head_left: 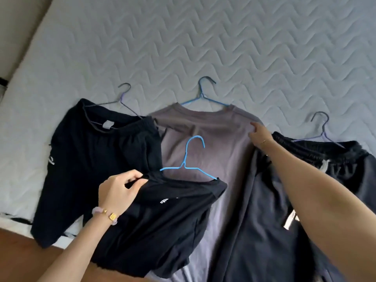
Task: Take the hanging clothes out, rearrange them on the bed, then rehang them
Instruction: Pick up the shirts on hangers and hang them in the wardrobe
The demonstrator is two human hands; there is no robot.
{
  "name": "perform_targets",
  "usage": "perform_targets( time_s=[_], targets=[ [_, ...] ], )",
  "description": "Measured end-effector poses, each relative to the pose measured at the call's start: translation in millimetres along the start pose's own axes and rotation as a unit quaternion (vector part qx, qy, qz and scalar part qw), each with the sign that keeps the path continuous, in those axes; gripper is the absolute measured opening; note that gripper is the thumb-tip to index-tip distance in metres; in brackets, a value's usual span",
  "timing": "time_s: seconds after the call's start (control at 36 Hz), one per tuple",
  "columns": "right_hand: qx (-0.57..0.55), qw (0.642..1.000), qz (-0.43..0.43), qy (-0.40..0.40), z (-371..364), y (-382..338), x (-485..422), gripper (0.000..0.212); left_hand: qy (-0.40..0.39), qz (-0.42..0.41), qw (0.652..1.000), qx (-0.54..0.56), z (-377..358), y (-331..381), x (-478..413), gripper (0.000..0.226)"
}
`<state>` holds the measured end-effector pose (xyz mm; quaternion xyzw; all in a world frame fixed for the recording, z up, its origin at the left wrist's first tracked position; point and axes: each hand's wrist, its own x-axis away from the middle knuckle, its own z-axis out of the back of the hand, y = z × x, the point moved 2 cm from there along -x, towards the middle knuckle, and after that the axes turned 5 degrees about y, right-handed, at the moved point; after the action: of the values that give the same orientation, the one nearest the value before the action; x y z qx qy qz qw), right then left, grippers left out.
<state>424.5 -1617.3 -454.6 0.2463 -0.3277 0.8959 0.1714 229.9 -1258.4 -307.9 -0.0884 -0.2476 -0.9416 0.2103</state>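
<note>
Several garments on wire hangers lie across the quilted bed (pixel 203 47). A grey T-shirt (pixel 207 139) on a blue hanger (pixel 205 94) is in the middle. My right hand (pixel 259 133) pinches its right shoulder. My left hand (pixel 120 190) grips the shoulder of a black T-shirt (pixel 162 224) with white lettering, on a light blue hanger (pixel 191 159), lying over the grey shirt's lower left. Black clothes (pixel 91 159) on a purple hanger (pixel 124 98) lie at the left. Dark trousers (pixel 284 210) on another purple hanger (pixel 323 129) lie at the right.
The mattress's near edge runs along the lower left, with wooden floor (pixel 24 257) below it. A beige wall (pixel 18 27) shows at the upper left. The far half of the bed is bare quilted cover.
</note>
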Motion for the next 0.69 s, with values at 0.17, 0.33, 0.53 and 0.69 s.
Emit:
perform_targets(
  time_s=[0.17, 0.33, 0.53, 0.69],
  targets=[
    [0.058, 0.998, 0.025, 0.003, -16.9, 9.2, -51.2, 0.056, -0.019, 0.033, 0.999, -0.031, -16.9, -10.1, 2.2, 0.005],
    [0.098, 0.989, 0.003, 0.115, -21.9, -3.1, -51.4, 0.055, 0.001, 0.047, 0.998, -0.036, -22.9, -22.9, 12.5, 0.016],
    [0.165, 0.979, 0.044, 0.113, -27.4, -15.7, -74.2, 0.036, 0.016, 0.049, 0.998, -0.021, -24.3, -32.8, 17.7, 0.011],
    [0.139, 0.987, 0.061, 0.050, -21.7, -22.4, -57.8, 0.029, 0.009, 0.066, 0.998, 0.003, -21.3, -31.7, 27.4, 0.006]
  ],
)
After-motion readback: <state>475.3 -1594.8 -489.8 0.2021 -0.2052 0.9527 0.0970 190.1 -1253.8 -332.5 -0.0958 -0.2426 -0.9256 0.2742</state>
